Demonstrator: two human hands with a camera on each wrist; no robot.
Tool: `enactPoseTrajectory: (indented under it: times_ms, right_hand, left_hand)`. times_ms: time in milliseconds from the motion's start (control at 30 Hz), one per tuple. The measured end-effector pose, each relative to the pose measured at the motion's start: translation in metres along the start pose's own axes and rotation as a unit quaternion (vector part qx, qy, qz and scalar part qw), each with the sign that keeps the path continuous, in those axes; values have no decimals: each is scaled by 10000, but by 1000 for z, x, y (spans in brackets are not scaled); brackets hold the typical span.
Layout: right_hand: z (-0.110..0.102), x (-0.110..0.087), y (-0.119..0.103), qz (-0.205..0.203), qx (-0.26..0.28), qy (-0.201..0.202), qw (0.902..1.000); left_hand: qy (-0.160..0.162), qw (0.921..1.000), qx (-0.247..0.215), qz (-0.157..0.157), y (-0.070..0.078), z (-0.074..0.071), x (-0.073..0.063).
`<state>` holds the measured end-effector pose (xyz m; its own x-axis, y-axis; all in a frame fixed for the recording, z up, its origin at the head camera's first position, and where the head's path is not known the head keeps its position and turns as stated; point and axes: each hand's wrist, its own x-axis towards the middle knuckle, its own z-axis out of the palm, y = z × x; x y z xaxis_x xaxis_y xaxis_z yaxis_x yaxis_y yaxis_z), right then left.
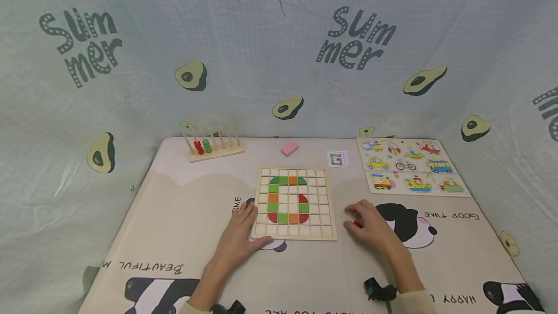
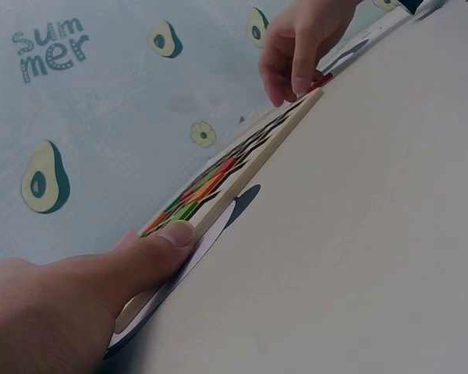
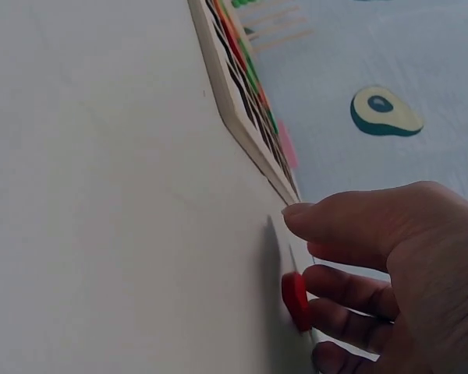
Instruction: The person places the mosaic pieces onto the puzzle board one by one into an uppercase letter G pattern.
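A square wooden grid board (image 1: 320, 171) lies in the middle, with green, orange and red blocks set in its cells in a G-like outline. My left hand (image 1: 237, 229) steadies the board at its near-left corner, fingers along the left side. The thumb of that hand presses the front edge in the left wrist view. To the right of the board, my right hand (image 1: 370, 227) is low over the table with bent fingers. A small red block (image 3: 295, 302) is at its middle and ring fingertips, and the thumb stands apart from the block in the right wrist view.
Behind the board lie a pink block (image 1: 289, 148) and a card with a G pattern (image 1: 337, 159). A wooden peg stand (image 1: 218, 153) with red and green beads is at the back left. At the back right lies a vehicle picture board (image 1: 414, 164).
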<state>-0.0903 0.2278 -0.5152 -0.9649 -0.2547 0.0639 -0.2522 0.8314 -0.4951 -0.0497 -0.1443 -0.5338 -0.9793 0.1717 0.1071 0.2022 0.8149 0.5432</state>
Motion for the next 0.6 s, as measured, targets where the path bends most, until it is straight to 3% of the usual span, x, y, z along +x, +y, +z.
enactPoseTrajectory:
  times_ms: [600]
  right_hand:
    - [-10,-18,17,274,1,-359,9990]
  left_hand:
    - [-8,10000,24,-17,-3,2,-2]
